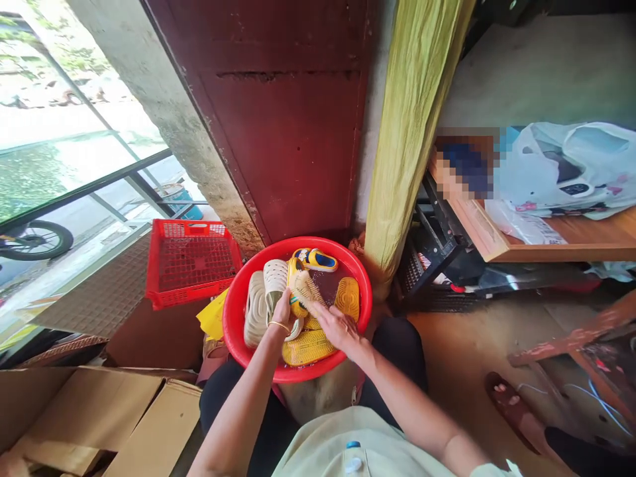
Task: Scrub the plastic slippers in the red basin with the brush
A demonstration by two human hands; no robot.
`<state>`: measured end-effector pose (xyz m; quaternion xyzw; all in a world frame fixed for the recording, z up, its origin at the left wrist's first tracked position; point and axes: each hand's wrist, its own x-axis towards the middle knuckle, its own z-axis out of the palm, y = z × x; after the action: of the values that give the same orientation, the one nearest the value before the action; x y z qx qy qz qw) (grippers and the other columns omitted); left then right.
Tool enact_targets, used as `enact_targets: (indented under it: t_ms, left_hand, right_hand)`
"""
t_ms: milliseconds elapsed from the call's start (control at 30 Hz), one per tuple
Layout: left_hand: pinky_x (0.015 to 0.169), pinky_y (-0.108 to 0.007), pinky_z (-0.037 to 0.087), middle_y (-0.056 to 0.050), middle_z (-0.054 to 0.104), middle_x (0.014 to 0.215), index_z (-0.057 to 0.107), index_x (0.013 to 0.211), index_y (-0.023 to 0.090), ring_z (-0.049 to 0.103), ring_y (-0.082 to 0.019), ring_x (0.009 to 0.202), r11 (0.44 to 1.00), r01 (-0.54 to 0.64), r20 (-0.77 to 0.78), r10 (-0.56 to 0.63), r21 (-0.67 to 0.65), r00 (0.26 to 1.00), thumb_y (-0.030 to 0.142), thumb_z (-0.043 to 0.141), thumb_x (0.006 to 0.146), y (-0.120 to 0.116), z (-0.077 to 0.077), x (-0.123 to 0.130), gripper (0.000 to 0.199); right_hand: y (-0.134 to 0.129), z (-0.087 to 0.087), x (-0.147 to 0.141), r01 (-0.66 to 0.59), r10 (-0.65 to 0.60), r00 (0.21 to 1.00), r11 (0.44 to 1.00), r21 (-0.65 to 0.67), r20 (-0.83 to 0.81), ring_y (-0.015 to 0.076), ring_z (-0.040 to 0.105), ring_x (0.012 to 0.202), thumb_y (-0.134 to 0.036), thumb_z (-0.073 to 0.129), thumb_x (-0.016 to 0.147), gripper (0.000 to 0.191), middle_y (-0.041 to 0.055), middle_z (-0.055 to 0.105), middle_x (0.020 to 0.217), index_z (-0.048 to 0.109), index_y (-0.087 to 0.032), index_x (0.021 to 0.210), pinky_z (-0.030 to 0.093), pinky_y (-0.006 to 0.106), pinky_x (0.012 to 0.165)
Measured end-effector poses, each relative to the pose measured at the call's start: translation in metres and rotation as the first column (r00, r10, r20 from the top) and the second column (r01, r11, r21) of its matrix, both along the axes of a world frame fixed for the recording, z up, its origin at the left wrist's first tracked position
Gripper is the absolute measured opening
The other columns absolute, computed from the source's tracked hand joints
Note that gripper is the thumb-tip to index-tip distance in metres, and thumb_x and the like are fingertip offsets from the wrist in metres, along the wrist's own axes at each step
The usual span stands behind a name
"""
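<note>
A red basin (231, 318) holds dark water and several shoes. My left hand (282, 313) is closed on a small yellow shoe (294, 273) above the water. In my right hand (338, 327) is a scrubbing brush (307, 290) with pale bristles, laid against that shoe. Another yellow shoe with a blue inside (322, 260) lies at the back of the basin. To the left are a white clog (275, 278) and a pale sole (255, 308). Yellow soles (346, 298) show on the right, and another yellow shoe (309, 347) lies sole up at the front.
Behind the basin stands a dark red door (293, 132), with a yellow curtain (412, 132) beside it. A red plastic crate (193, 262) is at the left, above cardboard boxes (99, 404). Plastic bags (566, 172) lie on a wooden table (571, 248). Another person's foot (517, 411) is at right.
</note>
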<state>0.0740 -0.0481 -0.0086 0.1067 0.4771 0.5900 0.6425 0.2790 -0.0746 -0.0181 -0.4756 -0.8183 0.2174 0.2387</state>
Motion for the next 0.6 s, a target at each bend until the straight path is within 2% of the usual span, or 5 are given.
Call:
enact_targets:
  t_ms: [100,233,400,500,600]
  left_hand:
    - [0.070,-0.036,0.063,-0.012,0.077,0.090,0.071,0.111,0.011,0.075,-0.024,0.077,0.998,0.003,0.133,0.005,-0.060,0.991,0.047,0.058,0.098,-0.016,0.009,-0.006,0.040]
    - [0.076,-0.042,0.064,-0.013,0.077,0.089,0.070,0.115,0.013,0.076,-0.027,0.081,0.999,-0.004,0.282,0.018,-0.052,0.959,0.049,0.056,0.099,-0.028,0.009,-0.010,0.042]
    - [0.085,-0.052,0.063,-0.013,0.078,0.093,0.066,0.129,0.015,0.076,-0.030,0.090,0.998,-0.067,0.418,0.062,-0.001,0.907,0.046,0.051,0.101,-0.032,0.001,-0.015,0.045]
    - [0.091,-0.058,0.061,-0.018,0.076,0.116,0.060,0.142,0.019,0.074,-0.036,0.108,0.995,-0.078,0.502,0.037,0.060,0.864,0.050,0.051,0.100,-0.031,-0.001,-0.023,0.054]
    - [0.090,-0.054,0.062,-0.017,0.075,0.122,0.056,0.148,0.021,0.073,-0.034,0.110,0.990,-0.122,0.490,0.070,0.075,0.869,0.041,0.051,0.100,-0.028,-0.001,-0.027,0.053]
  right_hand:
    - [0.012,0.007,-0.004,0.080,-0.080,0.997,0.997,0.013,0.010,0.0237,0.076,0.099,-0.025,0.044,0.105,0.049,0.0117,0.078,0.116,0.057,-0.025,0.153,0.061,0.034,0.090]
    - [0.007,0.008,-0.019,0.011,-0.004,0.998,0.992,0.126,-0.056,0.0226,0.074,0.098,-0.032,0.041,0.107,0.050,0.0107,0.077,0.117,0.055,-0.026,0.155,0.060,0.032,0.090]
    - [-0.011,-0.014,-0.017,-0.007,0.003,1.000,0.989,0.149,0.030,0.0206,0.074,0.077,-0.031,0.045,0.105,0.049,0.0092,0.077,0.100,0.059,-0.031,0.151,0.061,0.031,0.074]
    - [-0.014,-0.026,0.010,0.033,-0.034,0.999,0.996,0.083,0.003,0.0211,0.076,0.083,-0.029,0.046,0.102,0.047,0.0070,0.079,0.101,0.064,-0.031,0.145,0.062,0.032,0.077]
    - [-0.015,-0.022,0.019,-0.006,0.011,0.995,0.998,0.056,-0.097,0.0225,0.075,0.107,-0.029,0.044,0.103,0.050,0.0093,0.076,0.126,0.058,-0.026,0.151,0.060,0.034,0.093]
